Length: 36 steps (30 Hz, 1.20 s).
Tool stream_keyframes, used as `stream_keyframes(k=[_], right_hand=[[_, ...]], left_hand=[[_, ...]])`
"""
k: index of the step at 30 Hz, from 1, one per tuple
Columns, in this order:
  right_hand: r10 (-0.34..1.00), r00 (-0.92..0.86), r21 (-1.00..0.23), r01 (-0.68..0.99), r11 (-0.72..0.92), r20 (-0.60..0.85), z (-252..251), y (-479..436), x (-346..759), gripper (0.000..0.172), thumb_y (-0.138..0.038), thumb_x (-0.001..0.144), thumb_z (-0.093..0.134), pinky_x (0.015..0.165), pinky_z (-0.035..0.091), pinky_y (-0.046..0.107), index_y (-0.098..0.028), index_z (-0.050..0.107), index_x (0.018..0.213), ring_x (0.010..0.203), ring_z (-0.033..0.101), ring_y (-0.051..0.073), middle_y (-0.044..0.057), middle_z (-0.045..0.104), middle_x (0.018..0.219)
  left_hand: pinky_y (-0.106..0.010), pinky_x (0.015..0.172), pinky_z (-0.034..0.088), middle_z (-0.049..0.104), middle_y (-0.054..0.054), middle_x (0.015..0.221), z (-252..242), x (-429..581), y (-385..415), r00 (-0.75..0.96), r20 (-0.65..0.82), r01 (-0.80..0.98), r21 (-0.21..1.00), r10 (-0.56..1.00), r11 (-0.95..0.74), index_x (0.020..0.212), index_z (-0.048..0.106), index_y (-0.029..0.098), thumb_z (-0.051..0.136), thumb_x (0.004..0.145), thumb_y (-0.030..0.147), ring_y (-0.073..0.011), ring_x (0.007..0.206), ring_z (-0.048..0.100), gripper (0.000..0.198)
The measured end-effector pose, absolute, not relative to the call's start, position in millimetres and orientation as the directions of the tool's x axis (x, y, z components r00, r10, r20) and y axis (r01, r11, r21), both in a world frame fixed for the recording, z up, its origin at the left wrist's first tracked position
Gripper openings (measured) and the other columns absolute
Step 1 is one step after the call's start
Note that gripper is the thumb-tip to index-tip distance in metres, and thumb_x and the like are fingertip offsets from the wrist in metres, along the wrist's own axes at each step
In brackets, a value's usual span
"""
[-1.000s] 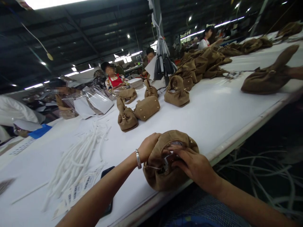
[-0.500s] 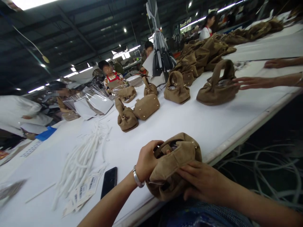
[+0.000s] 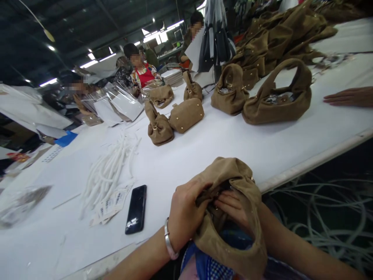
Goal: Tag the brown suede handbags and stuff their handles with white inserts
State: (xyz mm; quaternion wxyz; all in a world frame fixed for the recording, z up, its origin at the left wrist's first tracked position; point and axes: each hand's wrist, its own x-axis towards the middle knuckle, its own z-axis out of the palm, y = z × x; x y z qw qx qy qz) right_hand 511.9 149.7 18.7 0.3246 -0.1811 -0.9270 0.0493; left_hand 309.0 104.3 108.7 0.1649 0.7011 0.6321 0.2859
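Note:
A small brown suede handbag (image 3: 233,171) hangs over the table's near edge onto my lap. My left hand (image 3: 185,212), with a metal bracelet at the wrist, grips the bag's left side, fingers curled into its opening. My right hand (image 3: 233,206) is pushed through under the bag's handle loop, its fingers closed on the material at the opening. What lies inside the bag is hidden.
On the white table (image 3: 221,144) lie a black phone (image 3: 136,209), barcode tags (image 3: 109,204), a heap of white tubes (image 3: 107,171) and more brown bags (image 3: 276,97). Another person's hand (image 3: 348,96) rests at right. Co-workers sit at the far side.
The bag has come off the table edge toward my lap and my right hand has gone through its handle. The other person's hands have left the large bag at right.

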Motion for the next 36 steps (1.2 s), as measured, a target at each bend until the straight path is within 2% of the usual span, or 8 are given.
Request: stream_keyframes(k=[3,5,9,15,21,27,31,36], right_hand=[[0.323,-0.726,-0.130,0.311,0.942,0.608,22.6,151.5,517.3,0.042,-0.006,0.091,0.037,0.089,0.061,0.037,-0.016,0.069,0.116,0.101,0.071,0.023,0.010,0.075,0.109],[0.336,-0.702,-0.143,0.321,0.936,0.627,19.7,149.9,519.7,0.044,-0.005,0.092,0.036,0.095,0.058,0.038,-0.018,0.067,0.120,0.107,0.069,0.022,0.009,0.073,0.113],[0.379,-0.701,-0.198,0.328,0.924,0.604,11.4,142.9,523.1,0.043,-0.008,0.094,0.035,0.104,0.052,0.042,-0.017,0.064,0.125,0.118,0.063,0.023,0.010,0.070,0.122],[0.428,-0.733,-0.200,0.383,0.902,0.529,1.0,131.9,533.4,0.051,-0.003,0.092,0.036,0.115,0.040,0.036,-0.022,0.060,0.133,0.128,0.055,0.018,0.005,0.067,0.128],[0.445,-0.764,-0.152,0.426,0.892,0.467,0.4,125.7,535.6,0.056,0.000,0.089,0.038,0.112,0.044,0.036,-0.025,0.058,0.135,0.120,0.062,0.019,0.002,0.069,0.125],[0.546,-0.718,-0.265,0.477,0.838,0.432,6.1,124.1,530.9,0.043,-0.011,0.092,0.048,0.105,0.051,0.041,-0.029,0.063,0.127,0.107,0.068,0.021,0.001,0.072,0.117],[0.573,-0.699,-0.328,0.471,0.819,0.427,10.4,128.5,523.9,0.032,-0.020,0.093,0.054,0.096,0.055,0.044,-0.025,0.064,0.123,0.102,0.068,0.024,0.003,0.073,0.113],[0.562,-0.697,-0.330,0.456,0.826,0.444,21.4,137.1,511.5,0.025,-0.022,0.094,0.057,0.092,0.054,0.043,-0.022,0.066,0.117,0.097,0.068,0.024,0.003,0.073,0.106]], left_hand=[[-0.032,0.082,0.053,0.073,-0.001,0.103,108.2,311.0,98.8,0.048,0.187,0.790,0.594,0.981,-0.151,0.114,0.067,0.026,0.080,0.074,0.021,-0.0210,0.094,0.067,0.042],[-0.031,0.078,0.052,0.072,-0.002,0.098,106.4,311.2,98.6,0.026,0.172,0.780,0.612,0.985,-0.127,0.111,0.068,0.025,0.081,0.075,0.031,-0.0205,0.089,0.066,0.039],[-0.029,0.071,0.050,0.068,-0.002,0.090,102.0,309.3,100.2,-0.021,0.147,0.754,0.652,0.989,-0.081,0.103,0.070,0.025,0.075,0.081,0.027,-0.0179,0.081,0.063,0.023],[-0.029,0.073,0.049,0.070,-0.003,0.090,99.1,306.9,93.7,-0.003,0.150,0.697,0.710,0.989,-0.105,0.103,0.072,0.025,0.074,0.082,0.025,-0.0177,0.082,0.064,0.021],[-0.029,0.072,0.047,0.070,-0.002,0.084,100.4,301.5,89.2,0.011,0.115,0.640,0.762,0.993,-0.095,0.099,0.074,0.025,0.075,0.081,0.021,-0.0169,0.079,0.063,0.019],[-0.029,0.072,0.048,0.072,-0.002,0.086,105.2,290.9,87.9,0.135,-0.062,0.542,0.840,0.989,-0.022,0.101,0.076,0.027,0.076,0.081,0.024,-0.0170,0.081,0.065,0.020],[-0.029,0.070,0.046,0.071,-0.001,0.083,102.4,289.2,91.0,0.087,-0.035,0.540,0.842,0.996,-0.017,0.097,0.075,0.026,0.075,0.082,0.025,-0.0163,0.078,0.063,0.015],[-0.029,0.069,0.046,0.070,-0.001,0.083,95.0,284.1,96.0,0.053,-0.017,0.527,0.850,0.998,-0.013,0.097,0.075,0.026,0.075,0.081,0.022,-0.0162,0.078,0.063,0.017]])
